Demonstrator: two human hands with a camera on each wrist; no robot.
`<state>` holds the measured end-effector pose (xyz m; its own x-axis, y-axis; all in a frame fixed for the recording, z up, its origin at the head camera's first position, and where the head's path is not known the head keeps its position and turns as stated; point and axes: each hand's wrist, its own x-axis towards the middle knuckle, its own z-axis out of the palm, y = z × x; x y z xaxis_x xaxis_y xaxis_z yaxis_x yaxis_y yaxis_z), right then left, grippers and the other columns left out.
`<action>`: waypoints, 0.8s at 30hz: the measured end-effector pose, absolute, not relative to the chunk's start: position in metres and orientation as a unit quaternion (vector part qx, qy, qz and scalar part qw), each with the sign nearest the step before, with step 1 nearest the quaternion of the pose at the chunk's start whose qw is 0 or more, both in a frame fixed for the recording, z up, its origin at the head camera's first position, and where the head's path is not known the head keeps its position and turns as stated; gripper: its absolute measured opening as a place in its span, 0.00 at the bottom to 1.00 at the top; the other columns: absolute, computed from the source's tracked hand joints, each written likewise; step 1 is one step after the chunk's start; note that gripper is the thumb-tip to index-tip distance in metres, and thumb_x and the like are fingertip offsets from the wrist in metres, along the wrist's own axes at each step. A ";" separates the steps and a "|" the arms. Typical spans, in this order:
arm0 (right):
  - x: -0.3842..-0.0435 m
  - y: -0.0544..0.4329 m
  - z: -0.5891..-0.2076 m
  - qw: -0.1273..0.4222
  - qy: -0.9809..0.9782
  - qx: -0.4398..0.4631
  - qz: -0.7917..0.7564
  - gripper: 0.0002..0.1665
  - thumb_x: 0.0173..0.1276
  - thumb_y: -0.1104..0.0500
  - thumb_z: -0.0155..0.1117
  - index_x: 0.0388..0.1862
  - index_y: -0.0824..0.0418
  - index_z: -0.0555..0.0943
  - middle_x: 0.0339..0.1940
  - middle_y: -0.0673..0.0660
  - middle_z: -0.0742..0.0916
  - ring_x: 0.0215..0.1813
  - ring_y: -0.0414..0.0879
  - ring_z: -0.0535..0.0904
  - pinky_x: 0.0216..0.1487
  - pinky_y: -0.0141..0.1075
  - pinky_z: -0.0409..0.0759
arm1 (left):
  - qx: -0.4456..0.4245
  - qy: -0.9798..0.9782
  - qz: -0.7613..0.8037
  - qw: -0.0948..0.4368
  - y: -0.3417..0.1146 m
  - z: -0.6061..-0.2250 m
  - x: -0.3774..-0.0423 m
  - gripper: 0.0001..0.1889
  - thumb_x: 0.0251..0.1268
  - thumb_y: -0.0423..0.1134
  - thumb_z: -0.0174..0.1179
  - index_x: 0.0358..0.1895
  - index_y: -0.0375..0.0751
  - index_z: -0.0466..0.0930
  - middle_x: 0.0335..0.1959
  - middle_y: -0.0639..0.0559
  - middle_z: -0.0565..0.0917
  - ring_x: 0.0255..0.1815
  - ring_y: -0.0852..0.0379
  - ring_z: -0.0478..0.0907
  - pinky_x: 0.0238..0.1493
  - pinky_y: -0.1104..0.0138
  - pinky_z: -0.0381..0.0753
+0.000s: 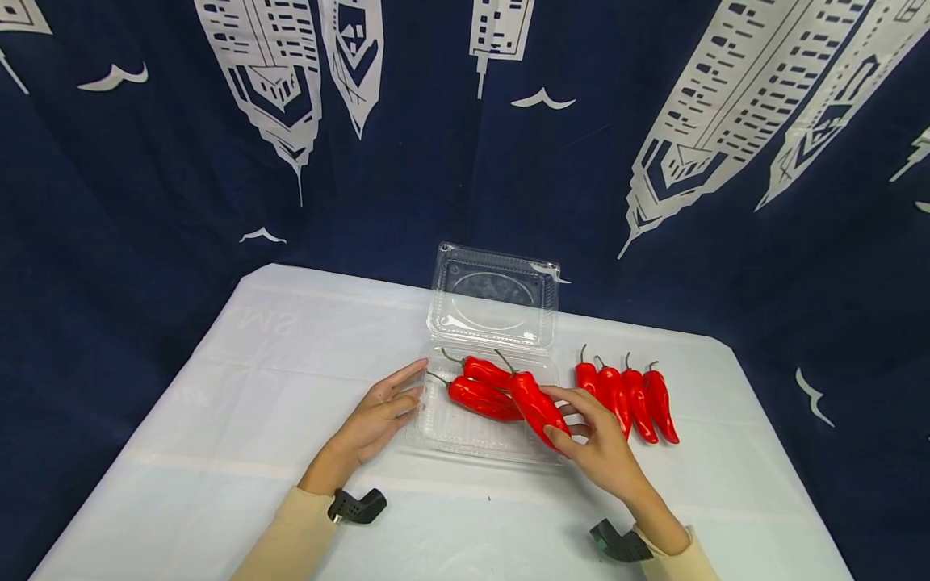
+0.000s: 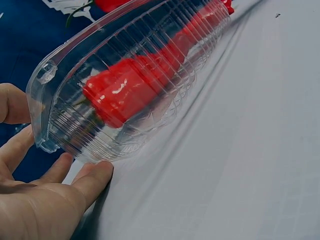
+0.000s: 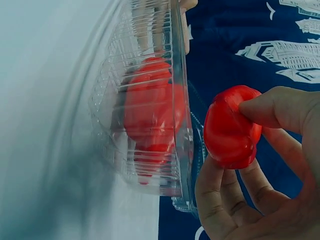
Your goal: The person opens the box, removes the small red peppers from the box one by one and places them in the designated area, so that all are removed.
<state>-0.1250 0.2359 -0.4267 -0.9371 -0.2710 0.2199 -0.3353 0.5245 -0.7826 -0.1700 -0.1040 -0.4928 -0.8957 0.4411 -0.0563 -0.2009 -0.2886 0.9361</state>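
A clear plastic clamshell box [image 1: 465,440] stands with its lid [image 1: 494,300] raised at the back. Two red chili peppers lie in it, the nearer chili [image 1: 481,399] slanting beside the farther one [image 1: 485,372]. With thumb and fingers, my right hand [image 1: 599,444] pinches another red chili pepper [image 1: 536,405] above the box's right part; its stem points to the back left. This held pepper [image 3: 231,127] shows end-on in the right wrist view, above the rim. My left hand [image 1: 374,424] rests its extended fingers against the box's left side, fingertips [image 2: 100,172] at the lower corner.
Several more red chili peppers [image 1: 638,403] lie in a row on the white-covered table [image 1: 305,387], right of the box and partly behind my right hand. A dark blue curtain [image 1: 465,177] with white building prints hangs behind the table.
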 end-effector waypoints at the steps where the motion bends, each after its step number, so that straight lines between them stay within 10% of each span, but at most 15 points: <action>1: -0.124 0.237 -0.427 0.038 -0.874 0.171 0.453 0.33 0.61 0.67 0.72 0.65 0.49 0.79 0.55 0.54 0.84 0.50 0.52 0.80 0.43 0.31 0.86 | 0.107 0.561 0.796 0.201 -0.104 -0.493 -0.170 0.35 0.71 0.25 0.47 0.80 0.44 0.52 0.82 0.43 0.47 0.82 0.39 0.42 0.79 0.44 0.47; 24: -0.097 0.270 -0.425 0.076 -0.900 0.088 0.419 0.34 0.61 0.66 0.74 0.66 0.53 0.77 0.56 0.56 0.81 0.46 0.45 0.81 0.40 0.29 0.85 | 0.112 0.560 0.796 0.201 -0.104 -0.491 -0.169 0.35 0.71 0.25 0.46 0.81 0.43 0.51 0.82 0.42 0.45 0.82 0.38 0.41 0.79 0.44 0.47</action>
